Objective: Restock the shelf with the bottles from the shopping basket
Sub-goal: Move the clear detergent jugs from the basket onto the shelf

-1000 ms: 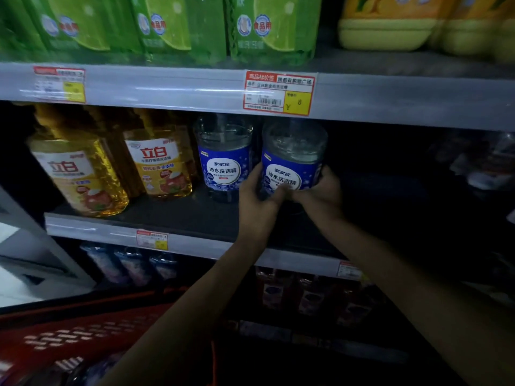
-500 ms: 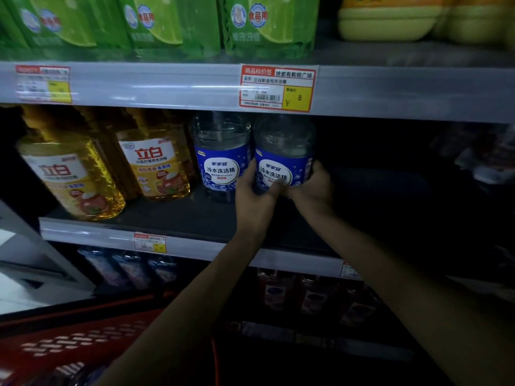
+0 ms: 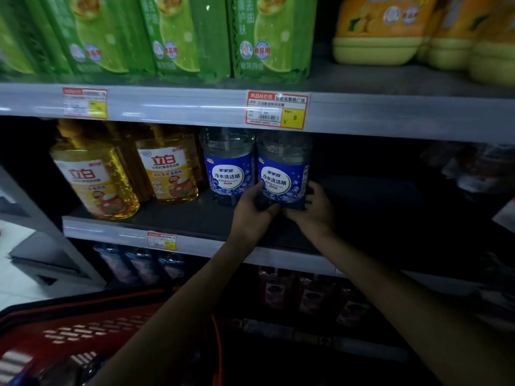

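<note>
Two hands are clamped low on one blue-labelled detergent bottle [image 3: 282, 174], which stands upright on the middle shelf [image 3: 172, 215], its long axis vertical and its label turned outward. The left hand [image 3: 250, 210] is wrapped round its lower left side, with the thumb laid up on the label's edge. The right hand [image 3: 315, 210] is curled round its lower right side near the base. The bottle thus lies just ahead of and slightly above both hands, between them, with neither hand clearly nearer. Whether the base is fully seated cannot be told, since it is hidden by fingers and shadow.

Just to the left, touching or nearly so, a second blue-labelled bottle [image 3: 227, 168] is stood at about the same depth. Further left, yellow detergent bottles [image 3: 167, 168] are ranged along the same shelf; to the right the shelf is lost in darkness. A price tag [image 3: 276, 110] is fixed to the rail above.

Low at the left, the red shopping basket [image 3: 83, 330] is seen, nearer the left arm. The next bottle would therefore likely be fetched from that side once the grip is released.
</note>
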`<state>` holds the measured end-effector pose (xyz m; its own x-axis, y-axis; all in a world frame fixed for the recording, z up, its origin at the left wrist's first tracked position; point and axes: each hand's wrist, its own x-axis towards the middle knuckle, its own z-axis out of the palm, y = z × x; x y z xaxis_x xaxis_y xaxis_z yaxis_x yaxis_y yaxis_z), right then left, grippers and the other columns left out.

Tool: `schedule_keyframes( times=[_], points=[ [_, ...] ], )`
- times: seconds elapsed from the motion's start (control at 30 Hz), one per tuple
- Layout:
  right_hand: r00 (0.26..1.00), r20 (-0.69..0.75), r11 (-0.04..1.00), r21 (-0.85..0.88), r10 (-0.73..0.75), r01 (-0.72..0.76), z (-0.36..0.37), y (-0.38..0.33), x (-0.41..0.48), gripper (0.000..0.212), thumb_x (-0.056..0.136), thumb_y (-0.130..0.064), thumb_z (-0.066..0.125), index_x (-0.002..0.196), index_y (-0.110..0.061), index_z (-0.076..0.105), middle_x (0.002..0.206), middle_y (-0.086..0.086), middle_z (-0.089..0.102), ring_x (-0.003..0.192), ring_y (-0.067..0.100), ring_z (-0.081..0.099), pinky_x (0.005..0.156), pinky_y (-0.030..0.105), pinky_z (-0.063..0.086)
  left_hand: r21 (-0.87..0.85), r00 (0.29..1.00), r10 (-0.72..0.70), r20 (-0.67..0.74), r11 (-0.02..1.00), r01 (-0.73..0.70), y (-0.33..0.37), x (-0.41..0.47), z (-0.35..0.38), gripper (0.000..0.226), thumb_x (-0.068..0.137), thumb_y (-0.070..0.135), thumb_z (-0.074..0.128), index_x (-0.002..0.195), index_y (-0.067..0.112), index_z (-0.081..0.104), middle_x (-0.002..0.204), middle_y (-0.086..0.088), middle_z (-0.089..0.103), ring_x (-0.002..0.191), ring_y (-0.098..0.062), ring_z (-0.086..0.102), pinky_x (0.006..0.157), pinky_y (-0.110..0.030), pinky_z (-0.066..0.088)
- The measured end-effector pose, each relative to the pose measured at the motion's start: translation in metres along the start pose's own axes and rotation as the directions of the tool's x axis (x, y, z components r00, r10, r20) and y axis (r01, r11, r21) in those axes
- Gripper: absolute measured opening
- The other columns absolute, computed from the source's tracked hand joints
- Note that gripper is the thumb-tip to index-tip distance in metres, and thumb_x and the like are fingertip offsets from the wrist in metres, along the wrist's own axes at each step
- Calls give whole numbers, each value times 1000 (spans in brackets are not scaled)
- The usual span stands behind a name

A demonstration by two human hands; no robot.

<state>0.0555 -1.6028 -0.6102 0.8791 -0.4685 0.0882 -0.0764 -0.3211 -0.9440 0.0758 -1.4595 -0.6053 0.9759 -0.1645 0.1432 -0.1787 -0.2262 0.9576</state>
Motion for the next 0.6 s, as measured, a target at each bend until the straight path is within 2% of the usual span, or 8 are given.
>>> schedule_keyframes(
  times=[0.03, 0.13, 0.2, 0.27, 0.37, 0.4, 0.5, 0.6],
  points=[
    [1000, 11, 1000, -3, 29, -29, -4, 1, -6, 91, 65, -12, 94, 144, -13, 47, 117, 7, 67, 111, 25, 66, 94, 43, 56, 58, 1000, -7, 7, 998, 6, 2, -4, -2, 61, 88, 11, 76, 144, 14, 52, 139, -4, 63, 129, -16, 57, 112, -41, 46],
    [996, 59, 997, -40, 67, -64, -16, 1, -25, 87, 71, -11, 91, 145, -11, 46, 123, 7, 65, 109, 21, 63, 94, 36, 54, 207, 1000, 6, 29, 978, -12, 6, -19, -7, 61, 88, 16, 77, 143, 14, 53, 137, -5, 64, 128, -18, 57, 106, -31, 46],
    [995, 80, 997, -62, 60, -55, -22, -2, -36, 83, 72, -13, 90, 143, -12, 48, 127, 10, 65, 105, 15, 60, 92, 33, 52, 264, 998, 7, 54, 964, -21, 10, -27, -11, 61, 87, 20, 78, 143, 15, 54, 136, -5, 64, 128, -20, 58, 105, -32, 47],
    [993, 111, 996, -88, 45, -36, -27, -8, -48, 79, 73, -16, 90, 141, -13, 51, 126, 8, 65, 104, 13, 59, 88, 28, 50, 328, 996, 18, 84, 944, -44, 17, -36, -17, 62, 86, 23, 78, 143, 16, 53, 137, -5, 63, 128, -21, 58, 104, -33, 48],
    [987, 163, 985, -170, -11, 39, -34, -15, -65, 75, 72, -23, 90, 138, -18, 53, 127, 2, 65, 114, 19, 63, 91, 30, 51, 433, 985, 81, 154, 890, -141, 31, -54, -31, 62, 89, 19, 76, 146, 14, 51, 134, 0, 59, 125, -16, 53, 96, -18, 38],
    [982, 185, 976, -205, -40, 78, -37, -19, -71, 75, 73, -24, 90, 138, -19, 53, 128, 1, 65, 118, 19, 62, 94, 31, 51, 478, 979, 113, 171, 859, -183, 34, -60, -36, 64, 90, 19, 75, 148, 15, 49, 138, -2, 57, 128, -18, 51, 96, -17, 36],
    [958, 258, 920, -332, -124, 209, -43, -34, -88, 77, 77, -28, 86, 144, -21, 49, 134, -4, 53, 127, 17, 53, 99, 29, 46, 608, 971, 114, 211, 762, -222, 36, -78, -59, 77, 89, 33, 74, 156, 28, 36, 149, -3, 47, 136, -25, 46, 104, -31, 43],
    [913, 363, 826, -446, -185, 345, -46, -49, -108, 82, 82, -42, 79, 152, -23, 40, 154, 1, 36, 138, 22, 43, 108, 35, 43, 720, 970, 60, 235, 660, -216, 36, -99, -87, 83, 91, 48, 68, 159, 38, 22, 159, 1, 36, 143, -24, 37, 108, -42, 45]
  ],
)
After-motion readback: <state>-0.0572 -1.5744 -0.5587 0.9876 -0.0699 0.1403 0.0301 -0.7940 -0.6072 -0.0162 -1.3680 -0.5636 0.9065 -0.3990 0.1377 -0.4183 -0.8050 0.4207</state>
